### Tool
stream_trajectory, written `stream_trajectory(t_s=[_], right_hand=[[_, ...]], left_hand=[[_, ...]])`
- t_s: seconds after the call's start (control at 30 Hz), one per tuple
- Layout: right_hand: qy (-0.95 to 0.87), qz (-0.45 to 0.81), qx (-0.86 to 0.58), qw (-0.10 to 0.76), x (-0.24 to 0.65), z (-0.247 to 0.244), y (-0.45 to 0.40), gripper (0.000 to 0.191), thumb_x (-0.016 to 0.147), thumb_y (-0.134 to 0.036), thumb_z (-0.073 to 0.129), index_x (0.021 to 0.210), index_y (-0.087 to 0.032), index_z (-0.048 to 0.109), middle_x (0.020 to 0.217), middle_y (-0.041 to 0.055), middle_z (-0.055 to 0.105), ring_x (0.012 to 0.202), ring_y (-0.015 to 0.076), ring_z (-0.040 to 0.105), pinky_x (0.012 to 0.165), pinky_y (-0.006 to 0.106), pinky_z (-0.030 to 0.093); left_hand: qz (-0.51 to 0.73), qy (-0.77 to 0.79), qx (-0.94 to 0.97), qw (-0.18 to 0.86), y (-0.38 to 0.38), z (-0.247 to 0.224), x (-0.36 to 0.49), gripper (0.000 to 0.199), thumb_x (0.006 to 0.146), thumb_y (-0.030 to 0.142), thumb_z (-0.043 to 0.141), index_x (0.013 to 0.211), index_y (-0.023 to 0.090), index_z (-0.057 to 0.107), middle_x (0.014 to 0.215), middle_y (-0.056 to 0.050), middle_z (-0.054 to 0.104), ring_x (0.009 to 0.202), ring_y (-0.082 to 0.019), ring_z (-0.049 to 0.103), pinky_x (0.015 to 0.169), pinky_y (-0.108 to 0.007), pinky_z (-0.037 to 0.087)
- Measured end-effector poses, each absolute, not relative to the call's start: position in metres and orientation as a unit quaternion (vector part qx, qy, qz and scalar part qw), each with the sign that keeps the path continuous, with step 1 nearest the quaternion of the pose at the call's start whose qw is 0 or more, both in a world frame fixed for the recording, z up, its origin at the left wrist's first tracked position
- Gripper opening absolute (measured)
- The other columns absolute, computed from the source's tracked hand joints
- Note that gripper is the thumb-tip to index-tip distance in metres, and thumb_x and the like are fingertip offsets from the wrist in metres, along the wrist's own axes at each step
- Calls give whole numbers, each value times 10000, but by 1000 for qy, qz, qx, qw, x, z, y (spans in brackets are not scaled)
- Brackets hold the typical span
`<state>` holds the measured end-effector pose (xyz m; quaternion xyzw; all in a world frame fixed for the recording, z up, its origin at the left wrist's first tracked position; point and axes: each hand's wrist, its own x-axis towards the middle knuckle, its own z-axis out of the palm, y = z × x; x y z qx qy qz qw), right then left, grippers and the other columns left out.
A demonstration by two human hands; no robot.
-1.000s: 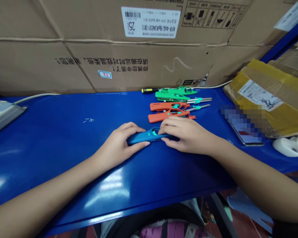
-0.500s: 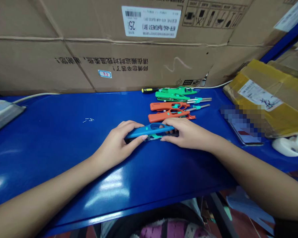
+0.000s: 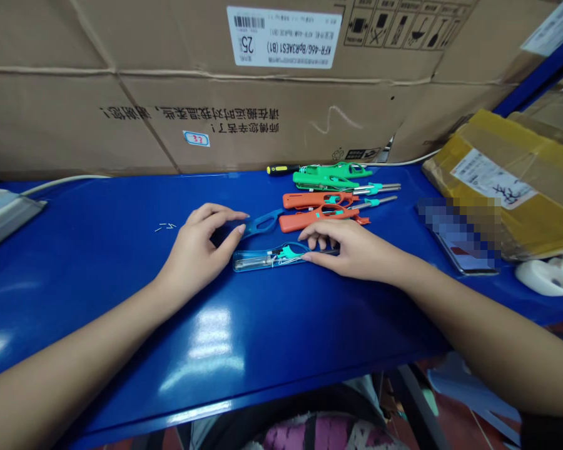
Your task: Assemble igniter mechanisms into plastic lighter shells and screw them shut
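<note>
Head view: two bare hands over a blue workbench [image 3: 309,331], seen from above.
Left hand: the left hand [image 3: 197,247] lies at 9 o'clock from the lighter, fingers curved and apart, holding nothing. Its fingertips end just beside a loose blue shell half [image 3: 263,224].
Right hand: the right hand [image 3: 354,247] lies at 3 o'clock, fingers and thumb closed on the end of an opened blue utility lighter [image 3: 263,260].
Lighter: flat on the bench near mid-view, teal parts and thin wires exposed (the shell half lies at its 12 o'clock).
Handling: probably light, stiff plastic. The loose inner parts look delicate, so the outer edges seem the safest hold.
Around: orange lighters [image 3: 316,209] and green lighters [image 3: 323,180] at 1 o'clock, a screwdriver [image 3: 278,170] at 12, a phone [image 3: 460,234] at 3 (its screen pixelated), a taped parcel [image 3: 511,187] at 2, a power strip [image 3: 7,215] at 9, a cardboard carton [image 3: 169,81] at 12.
</note>
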<state>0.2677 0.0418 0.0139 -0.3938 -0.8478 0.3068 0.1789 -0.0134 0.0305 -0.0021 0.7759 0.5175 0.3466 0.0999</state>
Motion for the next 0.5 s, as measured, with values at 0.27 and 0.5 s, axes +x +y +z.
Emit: stream_trajectory(t_s=[0.27,0.5], right_hand=[[-839,332,-390,184,268,11,44,215,863,-295,706,1011,-142,683,869,31,638,775,139,558,715,276,478],[-813,369,-406,195,267,8,45,220,814,-269,709,993,-144,686,848,25,627,771,143,561,733,289,489]], left_hand=[[258,308,914,61,8,2,1,232,967,210,611,1172,219,720,1153,-80,679,1070,-227,612,940,-394,495],[258,291,917,89,11,-8,0,252,980,191,596,1187,224,736,1168,-91,682,1031,-203,626,889,-346,533]])
